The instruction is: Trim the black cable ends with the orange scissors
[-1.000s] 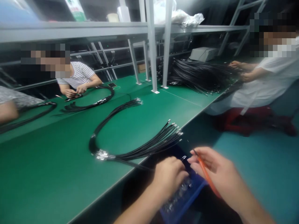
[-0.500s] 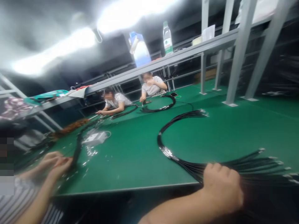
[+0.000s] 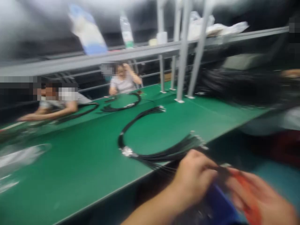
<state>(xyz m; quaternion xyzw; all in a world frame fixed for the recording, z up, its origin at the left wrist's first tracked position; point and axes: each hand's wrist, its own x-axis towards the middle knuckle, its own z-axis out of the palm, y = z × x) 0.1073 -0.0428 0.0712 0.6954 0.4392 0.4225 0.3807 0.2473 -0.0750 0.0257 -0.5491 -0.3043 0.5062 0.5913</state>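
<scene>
My left hand is closed at the table's front edge, with its thumb and fingers pinched on a black cable. The bundle of black cables curves across the tabletop and fans out beside that hand, with pale connectors at the ends. A clear band wraps the bundle at its bend. Close by on the right, my right hand is closed around a tool with red handles. Motion blur hides the tool's working end. A blue bin lies below and between both hands.
The green tabletop runs away to the left. Metal posts hold up a shelf with bottles and bags. Two people sit across the table near other cable bundles. A dark cable heap lies at the right.
The view has swung to the right. My right hand with the red-handled tool has come into view beside my left hand, and the blue bin now shows. The nearby co-worker at left is out of frame.
</scene>
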